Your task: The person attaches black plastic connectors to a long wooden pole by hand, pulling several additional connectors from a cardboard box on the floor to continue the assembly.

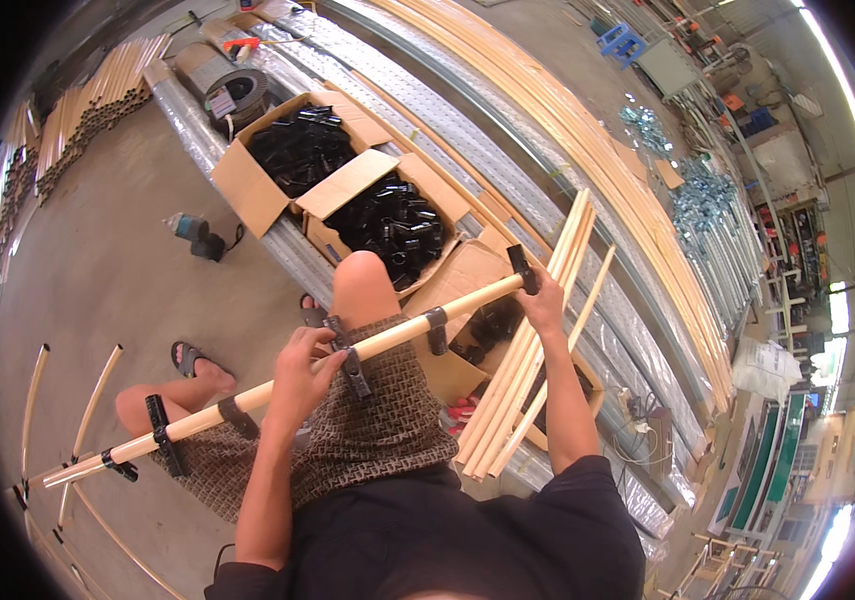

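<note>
A long cream-coloured pipe (399,333) lies aslant across my lap, with several black pipe connectors along it. My left hand (299,378) has its fingers closed on a black connector (355,374) around the middle of the pipe. At the far right end, my right hand (544,302) grips the pipe by a black connector (521,266). Another black clamp (436,330) hangs on the pipe between my hands. Further left, a black connector (162,436) sits on the pipe beyond my left forearm.
Cardboard boxes (247,190) of black connectors stand ahead, on wrapped metal profiles (292,262). Loose cream pipes (517,385) lean by my right arm. A wire spool (237,97) and a bottle (185,226) are farther left. Thin pipe frames (93,400) stand at lower left.
</note>
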{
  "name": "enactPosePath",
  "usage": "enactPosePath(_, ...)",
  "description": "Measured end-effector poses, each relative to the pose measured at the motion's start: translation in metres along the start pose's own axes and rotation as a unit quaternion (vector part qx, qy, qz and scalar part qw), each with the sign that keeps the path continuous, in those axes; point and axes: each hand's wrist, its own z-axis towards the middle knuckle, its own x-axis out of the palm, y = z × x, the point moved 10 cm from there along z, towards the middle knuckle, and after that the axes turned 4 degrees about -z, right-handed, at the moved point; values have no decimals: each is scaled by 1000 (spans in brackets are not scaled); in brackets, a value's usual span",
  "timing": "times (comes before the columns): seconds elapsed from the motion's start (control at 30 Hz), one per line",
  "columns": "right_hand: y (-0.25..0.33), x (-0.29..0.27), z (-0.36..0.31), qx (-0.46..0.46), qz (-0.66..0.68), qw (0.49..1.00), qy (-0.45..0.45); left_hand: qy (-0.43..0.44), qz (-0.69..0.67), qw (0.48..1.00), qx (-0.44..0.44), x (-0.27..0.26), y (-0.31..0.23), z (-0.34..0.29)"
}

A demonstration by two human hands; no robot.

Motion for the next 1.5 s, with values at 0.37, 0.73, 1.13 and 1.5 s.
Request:
enactPosePath(0.37, 23, 18, -2, 17, 20, 995, 92, -6, 3, 1000, 13, -7, 0, -2)
enactPosePath(0.73, 20, 48, 29, 68, 39, 973, 216, -32, 60, 995, 71, -9, -11, -4)
enactPosePath(1.13, 84, 41, 23, -40, -72, 973, 214, -42, 41, 995, 76, -33, 0, -7)
enactPosePath(1.5, 118, 64, 39, 26, -31, 961, 274, -61, 331, 938, -86, -44, 25, 0)
